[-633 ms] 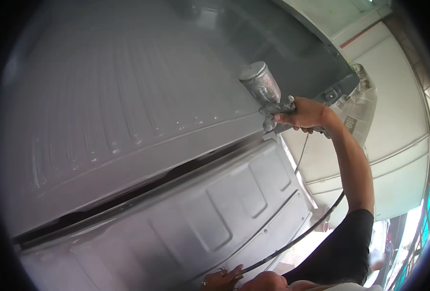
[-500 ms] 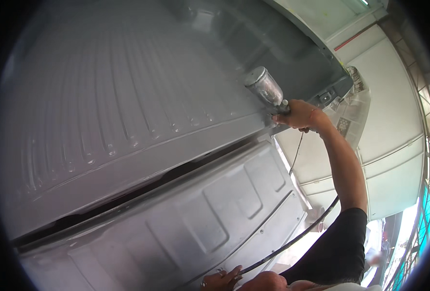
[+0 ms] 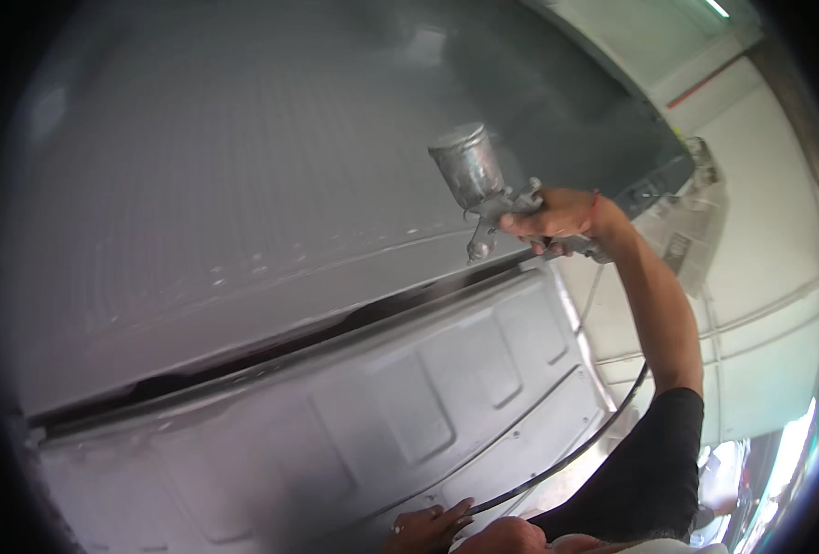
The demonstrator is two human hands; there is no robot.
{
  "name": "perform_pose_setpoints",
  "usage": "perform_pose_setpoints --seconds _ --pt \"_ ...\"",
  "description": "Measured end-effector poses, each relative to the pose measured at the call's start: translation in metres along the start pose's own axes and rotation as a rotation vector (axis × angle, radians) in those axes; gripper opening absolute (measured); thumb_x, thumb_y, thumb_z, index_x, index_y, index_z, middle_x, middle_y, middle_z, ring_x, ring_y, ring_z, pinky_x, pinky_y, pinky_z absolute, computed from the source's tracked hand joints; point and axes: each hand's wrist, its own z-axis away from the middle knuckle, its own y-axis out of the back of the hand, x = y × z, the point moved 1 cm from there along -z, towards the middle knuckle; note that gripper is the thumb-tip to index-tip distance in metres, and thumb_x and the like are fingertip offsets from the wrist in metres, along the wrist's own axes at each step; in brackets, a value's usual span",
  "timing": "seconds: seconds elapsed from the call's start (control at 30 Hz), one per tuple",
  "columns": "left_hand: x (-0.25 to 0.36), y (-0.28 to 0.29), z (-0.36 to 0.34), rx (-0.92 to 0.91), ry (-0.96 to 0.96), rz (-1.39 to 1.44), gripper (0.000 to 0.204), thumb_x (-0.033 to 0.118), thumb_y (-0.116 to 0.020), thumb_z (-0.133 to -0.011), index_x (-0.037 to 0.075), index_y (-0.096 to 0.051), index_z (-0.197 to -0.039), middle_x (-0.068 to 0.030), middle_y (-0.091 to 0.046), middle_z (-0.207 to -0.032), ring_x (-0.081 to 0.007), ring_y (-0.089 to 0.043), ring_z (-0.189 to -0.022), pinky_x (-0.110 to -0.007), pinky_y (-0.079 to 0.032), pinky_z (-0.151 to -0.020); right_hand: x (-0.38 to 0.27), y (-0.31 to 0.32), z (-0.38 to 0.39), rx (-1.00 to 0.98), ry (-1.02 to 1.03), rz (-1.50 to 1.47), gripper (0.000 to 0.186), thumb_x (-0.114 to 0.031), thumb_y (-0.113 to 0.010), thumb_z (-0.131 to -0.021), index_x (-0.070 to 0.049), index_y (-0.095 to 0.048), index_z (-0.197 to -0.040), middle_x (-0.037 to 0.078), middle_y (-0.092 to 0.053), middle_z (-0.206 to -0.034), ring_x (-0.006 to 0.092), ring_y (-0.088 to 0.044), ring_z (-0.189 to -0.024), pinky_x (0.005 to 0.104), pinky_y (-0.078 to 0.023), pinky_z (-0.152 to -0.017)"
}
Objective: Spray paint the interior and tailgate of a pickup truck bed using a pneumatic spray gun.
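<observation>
My right hand grips a metal spray gun with a round cup on top, its nozzle pointing down at the grey ribbed panel. A black air hose runs from the gun down along my right arm. At the bottom edge, my left hand holds that hose near the lower grey panel with pressed rectangles.
A dark gap separates the two grey panels. To the right are a white booth wall and a plastic-wrapped part at the panel's corner. A light strip shows at the top right.
My right hand has moved the spray gun left along the ribbed panel, near the seam. My left hand stays on the hose at the bottom.
</observation>
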Motion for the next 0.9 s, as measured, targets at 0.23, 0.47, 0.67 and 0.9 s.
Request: perform_pose_setpoints --seconds 0.23,0.47,0.67,0.9 --pt "-0.034 0.051 0.041 -0.061 -0.064 -0.035 0.053 0.038 -0.047 -0.101 0.031 -0.037 -0.153 -0.0214 -0.064 -0.112 -0.0377 -0.064 -0.108 -0.043 -0.050 -0.093 -0.141 -0.082 -0.060 -0.168 0.364 -0.234 0.065 -0.066 -0.066 -0.085 -0.002 -0.062 -0.087 0.007 -0.056 -0.062 0.0118 -0.051 -0.041 0.0272 -0.038 -0.030" --pt "0.020 0.031 0.055 0.185 -0.177 0.041 0.049 0.029 -0.056 -0.099 0.026 -0.044 -0.146 -0.0127 -0.064 -0.087 -0.0321 -0.065 -0.076 -0.043 -0.050 -0.061 -0.243 -0.129 -0.055 -0.356 0.797 -0.430 0.063 -0.068 -0.063 -0.086 -0.005 -0.061 -0.089 0.002 -0.055 -0.063 0.0100 -0.051 -0.046 0.0263 -0.039 -0.035" --pt "0.038 0.033 0.088 0.077 0.166 -0.060 0.041 0.031 -0.051 -0.101 0.026 -0.053 -0.141 -0.0175 -0.067 -0.098 -0.0372 -0.067 -0.087 -0.045 -0.054 -0.080 -0.342 -0.190 -0.008 -0.510 1.054 -0.569 0.068 -0.068 -0.058 -0.089 -0.003 -0.062 -0.110 0.006 -0.060 -0.081 0.0120 -0.056 -0.061 0.0276 -0.040 -0.039" --pt "0.038 0.008 0.196 0.566 -0.051 0.123 0.034 0.032 -0.056 -0.099 0.010 -0.067 -0.123 -0.0189 -0.071 -0.095 -0.0381 -0.067 -0.086 -0.046 -0.052 -0.079 -0.293 -0.217 0.081 -0.172 0.915 -0.482 0.067 -0.059 -0.067 -0.088 -0.006 -0.057 -0.128 0.005 -0.058 -0.070 0.0115 -0.050 -0.048 0.0279 -0.040 -0.039"
